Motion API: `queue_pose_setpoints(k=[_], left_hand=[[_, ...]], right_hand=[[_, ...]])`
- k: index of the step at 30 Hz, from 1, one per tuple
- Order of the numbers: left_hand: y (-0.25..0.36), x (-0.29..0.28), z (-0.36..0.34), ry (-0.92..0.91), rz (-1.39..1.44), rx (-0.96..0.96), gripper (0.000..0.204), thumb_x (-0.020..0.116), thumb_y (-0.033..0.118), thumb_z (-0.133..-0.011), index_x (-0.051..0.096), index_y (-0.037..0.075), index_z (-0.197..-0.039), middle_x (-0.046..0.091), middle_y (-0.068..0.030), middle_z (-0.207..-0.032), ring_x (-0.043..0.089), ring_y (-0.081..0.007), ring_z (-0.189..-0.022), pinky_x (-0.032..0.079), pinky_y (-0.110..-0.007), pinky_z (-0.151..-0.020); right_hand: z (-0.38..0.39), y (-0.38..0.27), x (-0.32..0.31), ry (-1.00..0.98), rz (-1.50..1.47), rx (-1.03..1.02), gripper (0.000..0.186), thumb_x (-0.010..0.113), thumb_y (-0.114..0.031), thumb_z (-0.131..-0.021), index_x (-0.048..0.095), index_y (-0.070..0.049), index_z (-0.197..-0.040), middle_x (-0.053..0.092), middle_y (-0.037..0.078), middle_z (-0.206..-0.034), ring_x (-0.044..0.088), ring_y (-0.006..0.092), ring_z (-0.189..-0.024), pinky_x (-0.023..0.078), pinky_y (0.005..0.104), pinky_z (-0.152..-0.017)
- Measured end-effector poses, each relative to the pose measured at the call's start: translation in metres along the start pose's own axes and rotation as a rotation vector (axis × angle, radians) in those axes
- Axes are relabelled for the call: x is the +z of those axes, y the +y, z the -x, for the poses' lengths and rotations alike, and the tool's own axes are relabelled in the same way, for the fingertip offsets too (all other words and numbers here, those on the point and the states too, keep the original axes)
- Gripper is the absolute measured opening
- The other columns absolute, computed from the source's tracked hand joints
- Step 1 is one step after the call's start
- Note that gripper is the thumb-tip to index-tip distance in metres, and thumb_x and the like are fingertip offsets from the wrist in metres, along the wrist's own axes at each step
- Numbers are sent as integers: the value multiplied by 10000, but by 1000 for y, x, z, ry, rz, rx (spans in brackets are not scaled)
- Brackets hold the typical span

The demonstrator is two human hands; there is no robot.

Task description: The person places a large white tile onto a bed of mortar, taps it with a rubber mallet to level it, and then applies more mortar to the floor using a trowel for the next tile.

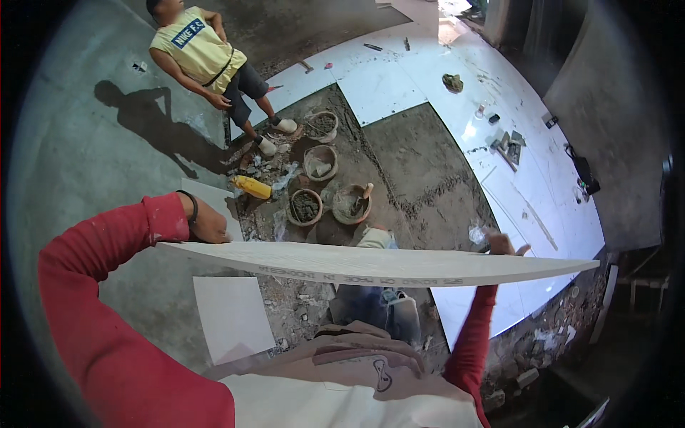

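Observation:
I hold a large pale floor tile (378,268) across my front, its long edge facing me. My left hand (208,221) is closed on the tile near its left end, knuckles up, with a dark band at the wrist. Over on the right, my right hand (505,244) shows above the tile's far edge, gripping it with part of a finger sticking out. The tile hides the rest of that hand. Beyond the tile, buckets of grey mortar stand on bare ground, among them a bucket with a trowel (352,203).
Laid white tiles (399,78) curve along the back and right, with tools (509,148) on them. A person (202,57) in a yellow top stands at the back left. A yellow bottle-like container (251,187) lies by rubble. Another tile (232,317) leans or lies below left.

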State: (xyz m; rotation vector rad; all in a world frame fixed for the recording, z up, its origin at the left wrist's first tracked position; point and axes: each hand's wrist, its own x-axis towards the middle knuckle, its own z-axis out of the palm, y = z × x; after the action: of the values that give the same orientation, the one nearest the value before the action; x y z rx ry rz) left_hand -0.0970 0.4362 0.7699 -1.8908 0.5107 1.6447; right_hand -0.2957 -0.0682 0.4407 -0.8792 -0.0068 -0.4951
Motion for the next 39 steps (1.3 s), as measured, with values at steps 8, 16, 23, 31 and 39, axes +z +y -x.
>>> queue_pose_setpoints(k=[8,16,23,31,39], left_hand=[[-70,19,-51,721,1508,338,772,258,704,-897,564,90,-1250,654,-115,-1078,619,-147,-916,513,-299,-662],[66,51,-391,1856,2110,662,405,352,281,-988,542,-24,-1175,593,-157,-1152,572,-277,-1050,454,-421,-933],[78,-41,-501,1814,2248,30,386,346,242,-999,561,-78,-1022,610,-229,-846,594,-352,-793,470,-431,-703],[110,-147,-461,1107,1824,-659,561,334,391,-985,645,-51,-834,659,-236,-833,634,-398,-751,471,-488,-636],[149,-215,-509,628,1616,-729,565,330,460,-939,673,12,-946,662,-239,-949,629,-423,-913,479,-508,-793]], right_hand=[[-33,-1,-6,174,-324,-285,717,181,-604,-964,485,-24,-670,551,146,-577,548,206,-458,471,311,-397],[-59,33,-44,886,401,-333,505,429,-392,-967,313,1,-1261,503,118,-1104,502,201,-985,340,410,-966],[-84,109,-90,1150,835,153,501,367,-370,-972,400,42,-1254,627,179,-984,622,257,-788,554,373,-623],[-193,111,-126,739,1153,215,523,372,-394,-969,628,62,-952,664,186,-856,621,288,-746,506,399,-706],[-291,121,-194,566,1843,779,521,519,-408,-824,659,93,-860,660,274,-815,650,383,-804,489,431,-752]])
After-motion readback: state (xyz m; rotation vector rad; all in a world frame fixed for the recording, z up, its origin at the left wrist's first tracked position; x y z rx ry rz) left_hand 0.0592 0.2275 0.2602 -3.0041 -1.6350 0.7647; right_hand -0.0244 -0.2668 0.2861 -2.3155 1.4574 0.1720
